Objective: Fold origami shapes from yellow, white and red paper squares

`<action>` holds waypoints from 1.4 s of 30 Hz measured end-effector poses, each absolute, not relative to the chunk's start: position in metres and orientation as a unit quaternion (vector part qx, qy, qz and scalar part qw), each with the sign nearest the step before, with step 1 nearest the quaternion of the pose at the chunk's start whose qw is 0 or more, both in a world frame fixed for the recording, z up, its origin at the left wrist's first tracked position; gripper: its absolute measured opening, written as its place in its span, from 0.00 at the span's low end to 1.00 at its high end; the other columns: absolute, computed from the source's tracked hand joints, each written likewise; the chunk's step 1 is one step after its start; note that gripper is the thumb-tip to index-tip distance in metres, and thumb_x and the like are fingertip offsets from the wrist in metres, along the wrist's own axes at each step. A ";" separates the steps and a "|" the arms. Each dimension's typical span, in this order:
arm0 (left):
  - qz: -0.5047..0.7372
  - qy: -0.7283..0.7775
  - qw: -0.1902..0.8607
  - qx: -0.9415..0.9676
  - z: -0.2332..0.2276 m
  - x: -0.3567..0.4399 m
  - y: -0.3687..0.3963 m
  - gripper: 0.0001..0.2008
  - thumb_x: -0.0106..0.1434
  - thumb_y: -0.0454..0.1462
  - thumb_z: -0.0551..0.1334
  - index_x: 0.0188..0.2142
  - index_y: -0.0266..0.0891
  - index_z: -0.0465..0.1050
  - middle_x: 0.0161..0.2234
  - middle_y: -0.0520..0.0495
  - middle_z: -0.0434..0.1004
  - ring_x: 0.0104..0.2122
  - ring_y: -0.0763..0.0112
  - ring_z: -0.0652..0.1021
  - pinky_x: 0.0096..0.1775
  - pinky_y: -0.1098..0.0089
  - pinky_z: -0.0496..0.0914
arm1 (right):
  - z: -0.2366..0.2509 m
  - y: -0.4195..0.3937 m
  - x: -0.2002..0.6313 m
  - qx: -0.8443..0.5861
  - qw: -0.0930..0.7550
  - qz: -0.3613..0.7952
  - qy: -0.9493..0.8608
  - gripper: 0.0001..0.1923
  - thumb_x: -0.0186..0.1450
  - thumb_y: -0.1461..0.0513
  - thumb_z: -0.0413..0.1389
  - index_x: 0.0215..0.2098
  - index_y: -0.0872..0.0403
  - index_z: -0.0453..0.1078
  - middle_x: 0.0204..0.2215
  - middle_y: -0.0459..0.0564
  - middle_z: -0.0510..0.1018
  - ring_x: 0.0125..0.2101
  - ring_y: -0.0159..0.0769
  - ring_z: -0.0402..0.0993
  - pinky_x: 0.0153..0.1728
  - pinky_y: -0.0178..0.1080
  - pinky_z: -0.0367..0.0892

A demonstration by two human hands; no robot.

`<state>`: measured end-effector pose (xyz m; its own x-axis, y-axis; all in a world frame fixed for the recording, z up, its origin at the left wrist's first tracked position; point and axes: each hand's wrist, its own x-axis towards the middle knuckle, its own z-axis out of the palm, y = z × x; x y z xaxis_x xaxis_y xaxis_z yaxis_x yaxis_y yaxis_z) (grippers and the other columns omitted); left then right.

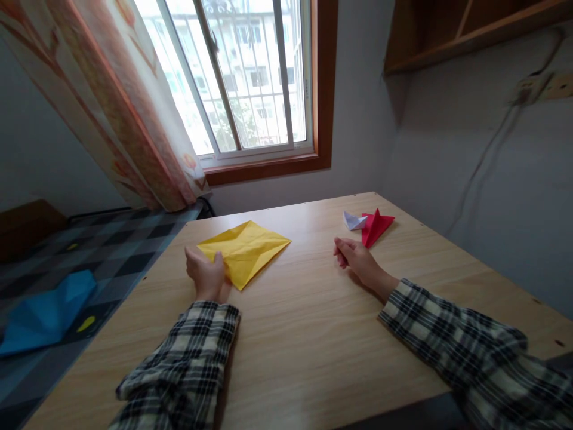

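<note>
A creased sheet of yellow paper (246, 249), folded into a pointed shape, is on the left half of the table. My left hand (206, 272) grips its near left corner, with the thumb over the paper and the fingers around the outer side. To the right, my right hand (356, 257) rests just above or on the tabletop with its fingers curled together, and nothing shows in them. Right behind that hand lie a red folded paper (377, 226) with pointed flaps and a small white paper boat (354, 221), close against each other.
The wooden table (290, 346) narrows toward the window (250, 77). On the checked bed cover (134, 239) at left lies a blue folded paper (51, 310). A curtain (129, 107) hangs beside the window. A shelf (483, 42) and a wall socket (532, 89) are at upper right.
</note>
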<state>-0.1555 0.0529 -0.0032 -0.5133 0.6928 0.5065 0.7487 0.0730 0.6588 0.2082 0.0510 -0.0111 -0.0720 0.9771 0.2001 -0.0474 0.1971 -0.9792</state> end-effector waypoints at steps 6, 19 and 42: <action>-0.195 -0.711 0.065 -0.672 -0.004 -0.129 0.044 0.26 0.66 0.46 0.54 0.58 0.33 0.70 0.62 0.32 0.65 0.64 0.48 0.63 0.65 0.53 0.54 | -0.011 0.052 0.208 -0.413 0.541 0.471 -0.561 0.27 0.61 0.39 0.56 0.23 0.53 0.68 0.14 0.43 0.67 0.17 0.30 0.61 0.21 0.34 0.58; -0.061 -0.762 0.036 -0.643 -0.014 -0.114 0.056 0.40 0.66 0.58 0.47 0.67 0.33 0.60 0.68 0.28 0.57 0.67 0.42 0.59 0.63 0.50 0.53 | 0.008 0.068 0.240 -0.662 0.275 0.045 -0.696 0.09 0.67 0.60 0.54 0.45 0.53 0.70 0.35 0.53 0.81 0.37 0.43 0.77 0.33 0.38 0.63; -0.273 -0.620 0.128 -0.724 -0.007 -0.078 0.048 0.28 0.67 0.46 0.57 0.64 0.39 0.62 0.68 0.34 0.55 0.68 0.49 0.55 0.67 0.48 0.44 | 0.026 0.089 0.305 -0.836 0.120 -0.015 -0.535 0.19 0.67 0.56 0.51 0.43 0.60 0.79 0.42 0.66 0.81 0.43 0.53 0.79 0.35 0.42 0.65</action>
